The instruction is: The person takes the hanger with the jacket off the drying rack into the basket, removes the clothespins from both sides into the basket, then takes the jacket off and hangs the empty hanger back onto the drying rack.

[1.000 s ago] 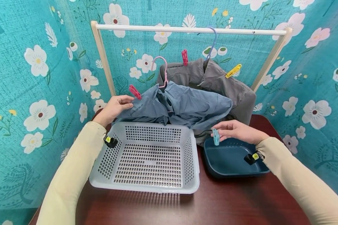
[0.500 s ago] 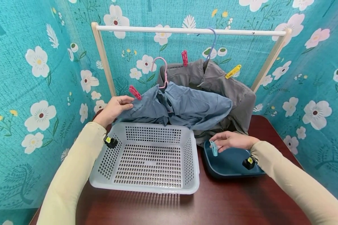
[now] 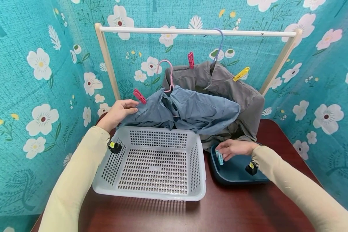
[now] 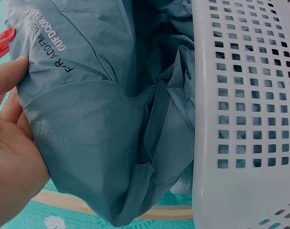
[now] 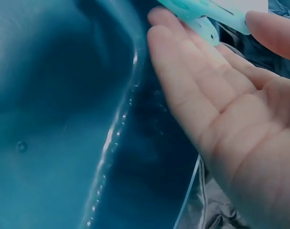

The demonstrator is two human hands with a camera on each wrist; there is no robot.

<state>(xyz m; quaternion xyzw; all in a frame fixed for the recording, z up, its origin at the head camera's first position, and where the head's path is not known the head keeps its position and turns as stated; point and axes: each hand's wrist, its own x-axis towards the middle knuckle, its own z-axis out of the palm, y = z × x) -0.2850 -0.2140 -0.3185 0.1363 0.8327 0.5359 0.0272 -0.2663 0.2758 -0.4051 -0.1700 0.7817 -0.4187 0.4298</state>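
Note:
A light-blue clothespin (image 3: 219,158) is pinched between the thumb and fingertips of my right hand (image 3: 236,148), low over the dark blue basin (image 3: 232,179). The right wrist view shows the clothespin (image 5: 209,31) at the fingertips beside the basin's wall. My left hand (image 3: 119,112) grips the shoulder edge of a blue jacket (image 3: 206,104), thumb in front and fingers partly hidden behind the cloth. Just above that thumb a red clothespin (image 3: 140,96) sits on the jacket's shoulder. A pink hanger (image 3: 171,77) sticks up from the jacket's collar, its hook off the rail.
Behind, a grey jacket (image 3: 243,93) hangs by a blue hanger (image 3: 221,42) from the white rail (image 3: 162,30). A pink clothespin (image 3: 190,60) and a yellow clothespin (image 3: 241,74) are on its shoulders. A white perforated basket (image 3: 201,190) stands in front on the dark red table (image 3: 220,212).
My right hand has moved down and slightly left with the light-blue clothespin, lower into the basin. The left hand keeps its grip on the blue jacket.

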